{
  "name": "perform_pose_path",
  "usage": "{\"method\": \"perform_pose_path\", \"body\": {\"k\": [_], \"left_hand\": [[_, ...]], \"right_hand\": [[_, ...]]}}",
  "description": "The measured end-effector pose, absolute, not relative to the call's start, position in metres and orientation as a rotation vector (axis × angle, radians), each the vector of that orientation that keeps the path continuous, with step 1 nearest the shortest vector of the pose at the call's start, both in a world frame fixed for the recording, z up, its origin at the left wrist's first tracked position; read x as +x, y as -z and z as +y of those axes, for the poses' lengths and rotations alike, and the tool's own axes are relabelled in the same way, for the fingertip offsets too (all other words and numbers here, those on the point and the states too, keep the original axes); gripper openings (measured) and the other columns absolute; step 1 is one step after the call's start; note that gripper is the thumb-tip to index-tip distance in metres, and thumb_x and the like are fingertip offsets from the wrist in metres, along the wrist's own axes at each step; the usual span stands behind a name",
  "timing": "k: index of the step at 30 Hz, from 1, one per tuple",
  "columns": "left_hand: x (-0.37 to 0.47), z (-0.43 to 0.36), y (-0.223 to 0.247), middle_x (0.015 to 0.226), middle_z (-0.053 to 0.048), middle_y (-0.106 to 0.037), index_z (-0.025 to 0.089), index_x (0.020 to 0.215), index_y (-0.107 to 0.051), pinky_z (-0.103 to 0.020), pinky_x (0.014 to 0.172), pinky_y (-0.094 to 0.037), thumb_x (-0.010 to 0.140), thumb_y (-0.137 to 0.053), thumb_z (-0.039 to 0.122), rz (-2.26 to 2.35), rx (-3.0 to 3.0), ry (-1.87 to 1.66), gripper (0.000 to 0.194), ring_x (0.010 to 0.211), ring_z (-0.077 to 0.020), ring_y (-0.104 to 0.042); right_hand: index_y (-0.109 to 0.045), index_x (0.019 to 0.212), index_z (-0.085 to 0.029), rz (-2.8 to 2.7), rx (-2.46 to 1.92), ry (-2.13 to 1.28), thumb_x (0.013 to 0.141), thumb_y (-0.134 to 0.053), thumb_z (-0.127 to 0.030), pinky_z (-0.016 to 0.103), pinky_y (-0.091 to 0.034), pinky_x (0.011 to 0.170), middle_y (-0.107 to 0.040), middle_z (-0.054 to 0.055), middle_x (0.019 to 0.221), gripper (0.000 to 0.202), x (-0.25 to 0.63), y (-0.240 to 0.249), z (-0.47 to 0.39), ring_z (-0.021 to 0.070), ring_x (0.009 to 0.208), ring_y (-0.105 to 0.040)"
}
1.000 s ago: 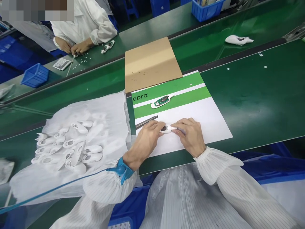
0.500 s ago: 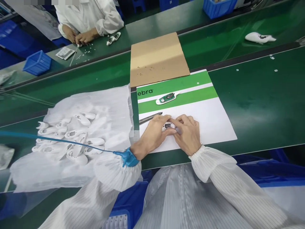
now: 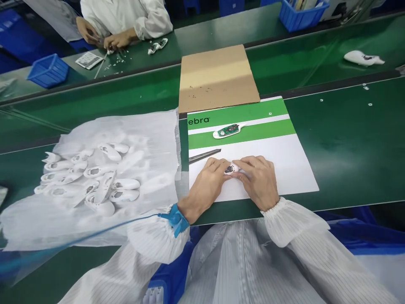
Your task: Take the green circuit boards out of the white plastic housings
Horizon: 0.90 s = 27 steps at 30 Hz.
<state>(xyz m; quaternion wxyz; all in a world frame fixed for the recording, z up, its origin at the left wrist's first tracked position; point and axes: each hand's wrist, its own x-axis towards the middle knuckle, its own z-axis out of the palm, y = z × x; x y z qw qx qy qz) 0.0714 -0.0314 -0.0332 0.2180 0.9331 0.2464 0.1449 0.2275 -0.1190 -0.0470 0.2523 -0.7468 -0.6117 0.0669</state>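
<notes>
Over the white part of a green-and-white sheet (image 3: 268, 162), my left hand (image 3: 209, 181) and my right hand (image 3: 261, 179) pinch a small white shell (image 3: 230, 169) between them, one at each end. A dark opening shows in its top; my fingers cover its ends. Black tweezers (image 3: 205, 156) lie just behind my left hand. Farther back on the sheet rests a white shell with a green circuit board (image 3: 227, 131). Many white shell parts (image 3: 98, 171) are spread on a white plastic wrap (image 3: 152, 135) at the left.
Behind the sheet lies a brown cardboard (image 3: 218, 80). A white device (image 3: 363, 58) sits on the green belt at the far right. Across it, another person's hands (image 3: 117, 41) work near small white bits and a blue basket (image 3: 49, 71). A blue cord (image 3: 126, 221) trails from my left wrist.
The camera view has shifted a little. My hands still hold the shell, with my left fingers more bunched over its end. The blue cord hangs lower. The other person's hand has lifted slightly.
</notes>
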Motion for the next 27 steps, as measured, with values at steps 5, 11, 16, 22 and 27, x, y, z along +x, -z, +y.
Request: {"method": "perform_pose_path", "body": {"k": [5,11,16,22,27], "left_hand": [[0.073,-0.034,0.033,0.116,-0.011,-0.059,0.012,0.119,-0.054,-0.041,0.098,-0.047,0.097,-0.047,0.014,0.694,2.731,-0.292,0.023,0.110,-0.0239,-0.051],[0.088,-0.038,0.025,0.102,-0.012,-0.056,0.009,0.102,-0.060,-0.044,0.081,-0.048,0.092,-0.042,0.005,0.720,2.889,-0.029,0.021,0.098,-0.0289,-0.050],[0.080,-0.035,0.028,0.106,-0.010,-0.057,0.013,0.110,-0.058,-0.041,0.083,-0.048,0.098,-0.042,0.015,0.730,2.793,-0.099,0.020,0.099,-0.0255,-0.050],[0.093,-0.004,0.032,0.121,-0.011,-0.057,0.013,0.124,-0.052,-0.041,0.099,-0.045,0.100,-0.045,0.039,0.701,2.549,-0.483,0.036,0.112,-0.0245,-0.048],[0.107,0.010,0.037,0.118,-0.013,-0.055,0.013,0.113,-0.055,-0.042,0.100,-0.044,0.102,-0.037,0.034,0.555,2.539,-0.487,0.030,0.110,-0.0239,-0.048]], "right_hand": [[-0.066,0.112,-0.018,-2.011,-1.967,0.019,0.096,-0.055,-0.026,0.035,-0.036,0.083,-0.065,0.006,0.106,0.020,0.230,0.037,-0.117,0.0204,0.097,-0.052],[-0.065,0.092,-0.014,-2.088,-1.928,-0.075,0.094,-0.049,-0.007,0.032,-0.039,0.080,-0.059,0.005,0.090,0.017,0.232,0.037,-0.109,0.0187,0.086,-0.048],[-0.066,0.096,-0.014,-2.108,-1.976,-0.100,0.093,-0.054,-0.009,0.033,-0.040,0.079,-0.060,0.005,0.092,0.014,0.231,0.038,-0.109,0.0190,0.087,-0.050],[-0.067,0.104,-0.012,-2.010,-1.977,0.086,0.094,-0.056,-0.017,0.034,-0.040,0.074,-0.063,0.007,0.096,0.015,0.225,0.044,-0.116,0.0204,0.086,-0.051],[-0.066,0.110,-0.009,-1.977,-1.919,0.080,0.093,-0.057,-0.013,0.034,-0.042,0.076,-0.064,0.008,0.096,0.019,0.217,0.037,-0.121,0.0199,0.086,-0.052]]}}
